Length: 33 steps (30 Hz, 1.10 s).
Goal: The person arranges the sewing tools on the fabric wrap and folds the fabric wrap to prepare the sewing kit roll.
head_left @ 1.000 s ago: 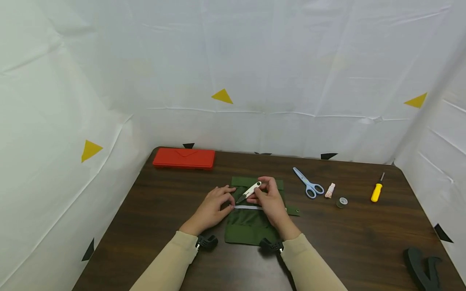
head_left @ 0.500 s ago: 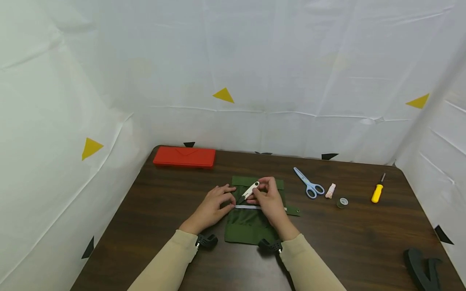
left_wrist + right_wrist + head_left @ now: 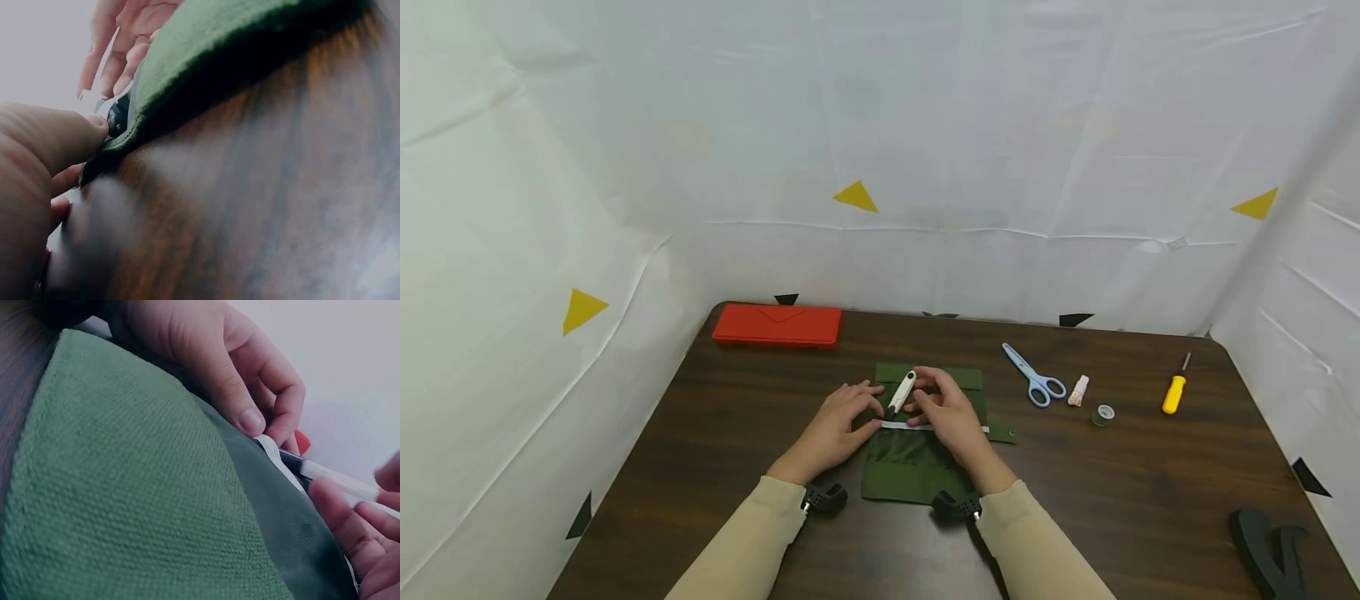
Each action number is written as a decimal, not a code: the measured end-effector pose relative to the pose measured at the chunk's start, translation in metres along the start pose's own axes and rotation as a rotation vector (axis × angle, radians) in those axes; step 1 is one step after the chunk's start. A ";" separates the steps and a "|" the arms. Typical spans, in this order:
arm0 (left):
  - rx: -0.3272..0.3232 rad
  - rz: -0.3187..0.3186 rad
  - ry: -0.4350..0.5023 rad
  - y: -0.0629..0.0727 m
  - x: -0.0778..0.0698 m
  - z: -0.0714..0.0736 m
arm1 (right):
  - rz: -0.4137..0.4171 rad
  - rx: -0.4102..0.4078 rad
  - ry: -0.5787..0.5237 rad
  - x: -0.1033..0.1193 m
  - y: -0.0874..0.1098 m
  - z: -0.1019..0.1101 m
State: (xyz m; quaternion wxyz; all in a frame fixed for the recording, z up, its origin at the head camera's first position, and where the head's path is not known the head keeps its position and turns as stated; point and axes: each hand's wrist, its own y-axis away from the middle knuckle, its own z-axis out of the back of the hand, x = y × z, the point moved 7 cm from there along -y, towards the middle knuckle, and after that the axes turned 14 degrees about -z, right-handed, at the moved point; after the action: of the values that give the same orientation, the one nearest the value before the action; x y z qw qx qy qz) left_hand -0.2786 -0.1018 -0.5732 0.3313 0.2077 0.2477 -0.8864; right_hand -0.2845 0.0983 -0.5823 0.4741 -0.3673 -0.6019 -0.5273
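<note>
A green cloth roll (image 3: 917, 479) lies spread on the table, with a white elastic band (image 3: 895, 425) across it. My left hand (image 3: 838, 429) rests at the cloth's left edge; in the right wrist view its thumb and finger pinch the band's end. Over the cloth, my right hand (image 3: 953, 421) holds a slim tool with a white handle (image 3: 902, 392), a hole in its upper end and a dark tip (image 3: 890, 413). That tip points down-left at the band, close to my left fingertips. Whether it passes under the band is hard to tell.
A red case (image 3: 777, 326) lies at the back left. To the right are blue scissors (image 3: 1033, 379), a small pale pinkish item (image 3: 1078, 391), a small roll (image 3: 1102, 415) and a yellow-handled screwdriver (image 3: 1174, 393). A dark curved object (image 3: 1262, 554) is at front right.
The white-handled tool has moved left and turned more upright, its tip now at the band near my left fingers. My right fingers have shifted left with it; my left hand has stayed put.
</note>
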 end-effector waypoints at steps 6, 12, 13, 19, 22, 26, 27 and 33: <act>0.006 0.006 0.007 0.000 -0.001 0.001 | 0.038 0.043 0.147 0.001 0.001 -0.006; 0.021 0.013 -0.003 0.000 0.000 0.000 | 0.091 0.067 0.247 0.004 0.003 -0.010; 0.023 0.015 -0.005 0.000 0.000 0.000 | 0.113 0.065 0.278 0.006 0.004 -0.010; 0.033 0.014 -0.002 0.001 0.002 -0.001 | 0.222 0.060 0.468 0.011 0.008 -0.015; 0.037 0.020 0.014 0.002 0.002 -0.001 | 0.226 0.083 0.486 0.012 0.010 -0.018; 0.038 0.055 0.028 0.002 0.003 -0.002 | 0.220 0.103 0.516 0.013 0.012 -0.019; 0.035 0.063 0.028 0.002 0.004 -0.002 | 0.220 0.105 0.531 0.013 0.013 -0.020; 0.025 0.084 0.021 0.003 0.007 -0.004 | 0.223 0.098 0.592 0.013 0.013 -0.022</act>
State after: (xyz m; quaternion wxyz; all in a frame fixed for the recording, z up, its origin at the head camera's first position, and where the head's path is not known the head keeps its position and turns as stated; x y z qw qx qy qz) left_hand -0.2807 -0.1045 -0.5804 0.3630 0.2312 0.2313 -0.8725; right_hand -0.2718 0.0787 -0.5666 0.7007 -0.2382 -0.4186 -0.5264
